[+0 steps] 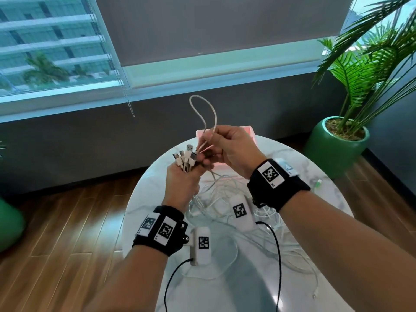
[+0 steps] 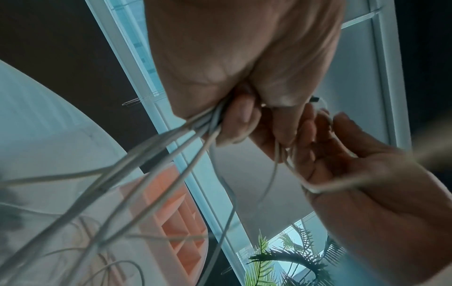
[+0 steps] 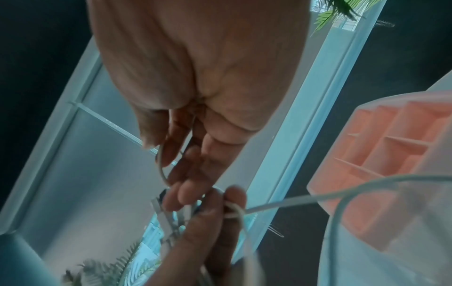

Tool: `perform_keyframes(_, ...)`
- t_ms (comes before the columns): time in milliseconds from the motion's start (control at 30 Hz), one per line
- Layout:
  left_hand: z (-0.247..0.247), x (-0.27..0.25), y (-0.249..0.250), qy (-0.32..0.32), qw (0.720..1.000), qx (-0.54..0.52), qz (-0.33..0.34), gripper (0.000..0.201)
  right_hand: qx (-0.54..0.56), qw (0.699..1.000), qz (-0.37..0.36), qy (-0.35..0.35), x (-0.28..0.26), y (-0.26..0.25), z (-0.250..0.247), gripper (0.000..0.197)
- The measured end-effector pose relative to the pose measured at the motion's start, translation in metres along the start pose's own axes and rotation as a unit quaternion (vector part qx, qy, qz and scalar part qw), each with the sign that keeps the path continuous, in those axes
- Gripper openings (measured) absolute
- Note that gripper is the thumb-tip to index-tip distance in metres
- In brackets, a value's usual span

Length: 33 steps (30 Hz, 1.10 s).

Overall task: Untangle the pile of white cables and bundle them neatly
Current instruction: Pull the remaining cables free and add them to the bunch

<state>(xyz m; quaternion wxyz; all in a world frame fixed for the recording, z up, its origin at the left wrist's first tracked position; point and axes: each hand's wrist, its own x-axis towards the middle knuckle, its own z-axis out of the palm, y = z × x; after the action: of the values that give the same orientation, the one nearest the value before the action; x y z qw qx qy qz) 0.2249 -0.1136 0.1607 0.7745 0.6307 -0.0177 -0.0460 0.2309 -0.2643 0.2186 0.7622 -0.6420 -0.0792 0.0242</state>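
My left hand [image 1: 184,176] is raised over the table and grips a bunch of white cables [image 2: 195,127] just below their USB plugs [image 1: 185,157], which stick up out of the fist. Close to its right, my right hand [image 1: 227,147] pinches a loop of white cable [image 1: 203,113] that stands up above both hands. The strands hang down from the left fist to a loose tangle of white cables [image 1: 265,242] on the round white table [image 1: 144,210]. In the right wrist view the right fingers [image 3: 186,154] curl round the cable loop [image 3: 160,168].
A pink tray with compartments [image 1: 227,174] lies on the table behind the hands, its dividers [image 3: 396,139] plain in the right wrist view. A green potted palm [image 1: 337,140] stands at the right. Wooden floor lies left of the table, a window behind.
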Motion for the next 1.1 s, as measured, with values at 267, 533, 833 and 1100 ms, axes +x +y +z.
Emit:
perform_keyframes(267, -0.01, 0.006, -0.015, 0.059, 0.997, 0.029, -0.04, 0.008, -0.21, 0.973, 0.087, -0.025, -0.026, 0.067, -0.018, 0.029)
perform_keyframes(533, -0.02, 0.008, -0.019, 0.071, 0.996, 0.023, -0.054, 0.006, -0.192, 0.976, 0.1, 0.002, -0.028, 0.064, -0.033, 0.017)
perform_keyframes(833, -0.05, 0.012, -0.017, 0.114, 0.993, -0.007, -0.041, 0.011, -0.287, 0.875, 0.087, 0.381, -0.084, 0.066, -0.201, 0.027)
perform_keyframes(1100, -0.028, 0.005, -0.02, 0.045, 0.997, -0.004, -0.056, 0.021, -0.49, 0.706, 0.379, 0.344, -0.218, 0.099, -0.307, 0.018)
